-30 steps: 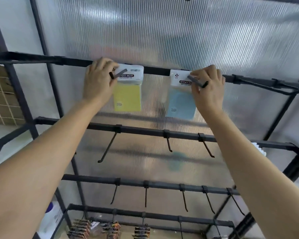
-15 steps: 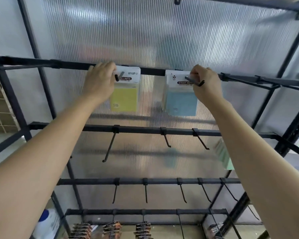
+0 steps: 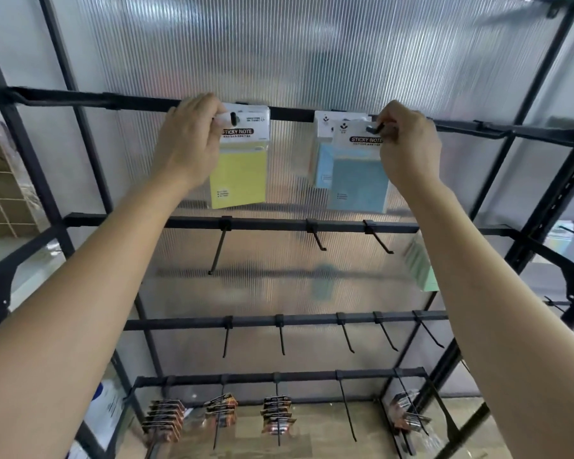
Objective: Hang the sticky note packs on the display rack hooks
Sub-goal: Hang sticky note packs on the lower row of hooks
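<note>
Under the black metal rail (image 3: pixel 289 112), the left hand (image 3: pixel 186 140) pinches a yellow plastic-wrapped sticky note pack (image 3: pixel 239 167), the right hand (image 3: pixel 408 144) a blue pack (image 3: pixel 358 177), both being hung. Most black wire hooks (image 3: pixel 318 238) below the rail are bare.

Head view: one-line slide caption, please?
Left hand grips a yellow sticky note pack, right hand a blue pack, both threaded on top-bar hooks.

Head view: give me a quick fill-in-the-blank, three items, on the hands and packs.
1. The left hand grips a sticky note pack coloured ____.
2. The right hand grips the front one of ____ blue packs.
3. The three hooks on the bar just below the packs are ____.
Missing: yellow; two; empty.
</note>
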Demonstrator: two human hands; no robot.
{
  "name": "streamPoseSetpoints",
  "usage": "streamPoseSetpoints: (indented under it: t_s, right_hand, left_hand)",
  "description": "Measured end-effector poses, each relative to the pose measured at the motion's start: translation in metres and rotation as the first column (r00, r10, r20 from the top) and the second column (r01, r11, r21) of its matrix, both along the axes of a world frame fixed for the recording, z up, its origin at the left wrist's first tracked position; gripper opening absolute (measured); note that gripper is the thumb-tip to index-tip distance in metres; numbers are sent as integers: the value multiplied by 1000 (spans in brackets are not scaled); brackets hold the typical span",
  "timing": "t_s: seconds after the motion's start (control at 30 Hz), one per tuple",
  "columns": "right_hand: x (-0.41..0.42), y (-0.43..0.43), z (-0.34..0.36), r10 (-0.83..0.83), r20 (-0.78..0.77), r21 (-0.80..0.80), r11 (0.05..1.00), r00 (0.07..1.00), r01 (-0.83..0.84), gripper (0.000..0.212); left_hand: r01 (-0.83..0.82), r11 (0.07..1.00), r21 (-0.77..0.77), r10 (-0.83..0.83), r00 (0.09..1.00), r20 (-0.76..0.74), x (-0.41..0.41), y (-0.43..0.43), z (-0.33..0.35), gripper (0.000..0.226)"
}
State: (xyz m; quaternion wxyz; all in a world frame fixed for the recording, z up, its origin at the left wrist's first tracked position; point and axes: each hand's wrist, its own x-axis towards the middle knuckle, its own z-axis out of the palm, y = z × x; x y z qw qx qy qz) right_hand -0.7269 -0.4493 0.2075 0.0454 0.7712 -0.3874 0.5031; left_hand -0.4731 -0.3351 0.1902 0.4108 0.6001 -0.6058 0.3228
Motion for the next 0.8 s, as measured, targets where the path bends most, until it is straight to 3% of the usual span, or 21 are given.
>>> streamPoseSetpoints:
  t_s: [0.4,0.8]
  right_hand:
    - [-11,34,7,-8,139,-37,999,990,14,20]
    - [-49,52,-66,-106,46,24,994,993,105,18]
  left_hand:
    - [49,994,-95,-58,993,-101,-20,32,6,20]
    - [238,971,-19,-235,967,102,-75,8,-30,14]
